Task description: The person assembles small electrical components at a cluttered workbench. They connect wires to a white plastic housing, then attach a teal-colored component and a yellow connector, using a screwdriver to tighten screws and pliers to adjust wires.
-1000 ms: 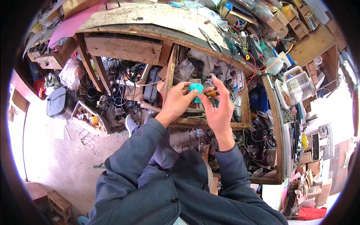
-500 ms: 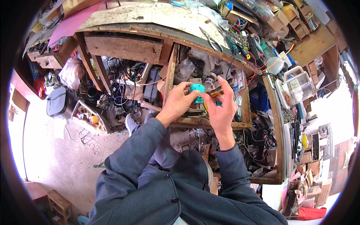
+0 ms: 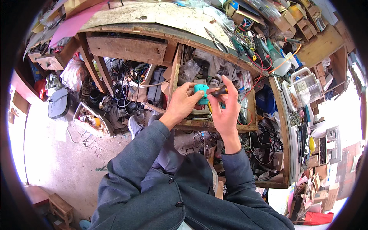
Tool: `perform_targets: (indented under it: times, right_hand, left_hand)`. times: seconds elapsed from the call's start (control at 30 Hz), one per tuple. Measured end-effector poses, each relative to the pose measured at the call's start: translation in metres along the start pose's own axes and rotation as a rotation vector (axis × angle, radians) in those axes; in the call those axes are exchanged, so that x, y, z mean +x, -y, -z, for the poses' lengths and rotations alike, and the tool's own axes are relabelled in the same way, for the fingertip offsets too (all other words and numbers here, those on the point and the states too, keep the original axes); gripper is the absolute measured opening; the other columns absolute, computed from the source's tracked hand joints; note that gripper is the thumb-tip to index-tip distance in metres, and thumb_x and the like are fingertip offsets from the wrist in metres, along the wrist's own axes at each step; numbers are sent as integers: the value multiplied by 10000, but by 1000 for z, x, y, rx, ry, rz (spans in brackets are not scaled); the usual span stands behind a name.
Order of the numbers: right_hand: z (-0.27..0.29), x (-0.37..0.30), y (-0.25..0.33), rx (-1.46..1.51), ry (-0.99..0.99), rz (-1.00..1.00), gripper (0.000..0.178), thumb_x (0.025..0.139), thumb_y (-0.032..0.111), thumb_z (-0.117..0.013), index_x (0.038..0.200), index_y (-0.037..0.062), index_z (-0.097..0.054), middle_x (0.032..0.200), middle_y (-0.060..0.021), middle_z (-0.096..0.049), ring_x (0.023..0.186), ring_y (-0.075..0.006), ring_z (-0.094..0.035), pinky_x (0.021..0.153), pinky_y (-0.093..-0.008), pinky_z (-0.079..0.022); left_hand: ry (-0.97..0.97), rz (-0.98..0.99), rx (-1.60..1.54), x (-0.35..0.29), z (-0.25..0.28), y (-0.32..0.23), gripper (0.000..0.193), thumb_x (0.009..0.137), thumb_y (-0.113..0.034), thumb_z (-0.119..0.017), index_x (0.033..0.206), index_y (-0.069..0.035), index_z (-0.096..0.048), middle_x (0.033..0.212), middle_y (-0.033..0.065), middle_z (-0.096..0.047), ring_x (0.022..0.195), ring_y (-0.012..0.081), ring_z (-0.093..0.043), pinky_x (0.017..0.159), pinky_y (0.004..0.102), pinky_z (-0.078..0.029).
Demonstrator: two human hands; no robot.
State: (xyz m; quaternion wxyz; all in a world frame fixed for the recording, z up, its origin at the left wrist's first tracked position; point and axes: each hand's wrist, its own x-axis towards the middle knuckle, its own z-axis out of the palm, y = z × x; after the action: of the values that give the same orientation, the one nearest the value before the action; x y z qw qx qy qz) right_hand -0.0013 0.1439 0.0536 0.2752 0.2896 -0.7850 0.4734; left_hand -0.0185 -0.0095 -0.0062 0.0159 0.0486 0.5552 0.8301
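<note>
My left hand is closed round a small teal plastic case, with the thumb pressed on its face. To its right, my right hand grips a screwdriver with a dark and orange handle between thumb and fingers. The screwdriver points left at the case's side. Whether its tip touches the case I cannot tell. Both hands are over an open wooden drawer filled with bags, rolls and small parts.
A wooden workbench spans the far side, with pliers near its edge. Red test leads and cables lie at the right, beside a clear plastic container. A crate and a black bin stand on the left floor.
The teal case has turned slightly in my left hand. My right hand has shifted slightly, and the screwdriver handle now sits a little farther from the case.
</note>
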Motion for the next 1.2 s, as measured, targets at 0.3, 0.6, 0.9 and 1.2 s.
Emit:
perform_targets:
  times: [0.3,0.6,0.9,1.2]
  right_hand:
    - [7,-5,-5,133,-117,-50,710,971,12,-748,1573,18,-373,1117,-107,-731,911,-125,-711,814,-295,-607]
    - [51,-14,-19,-716,502,-473,672,894,145,-719,1520,123,-474,1069,-228,-745,928,-458,-708,809,-506,-566]
    - [15,-9,-20,202,174,-469,457,936,61,-799,1343,-42,-618,1166,-102,-731,1045,-141,-699,903,-289,-576]
    - [16,-20,-42,731,106,-517,540,961,125,-792,1423,-35,-562,1316,-111,-682,1204,-179,-651,1050,-330,-511]
  left_hand:
    - [1,-89,88,5,3,13,478,998,-138,-730,1383,57,-524,1168,166,-718,997,179,-717,817,316,-607]
    - [-11,-212,193,-6,2,-1,509,920,-73,-808,1339,-4,-527,1251,132,-668,1111,182,-676,976,313,-561]
    - [-54,-597,583,-19,-7,-11,512,772,-3,-797,1253,-84,-639,1258,134,-648,1182,376,-607,1022,418,-502]
    - [151,-86,-55,-17,2,-16,580,981,-155,-779,1476,10,-523,1328,89,-661,1153,145,-633,1025,292,-506]
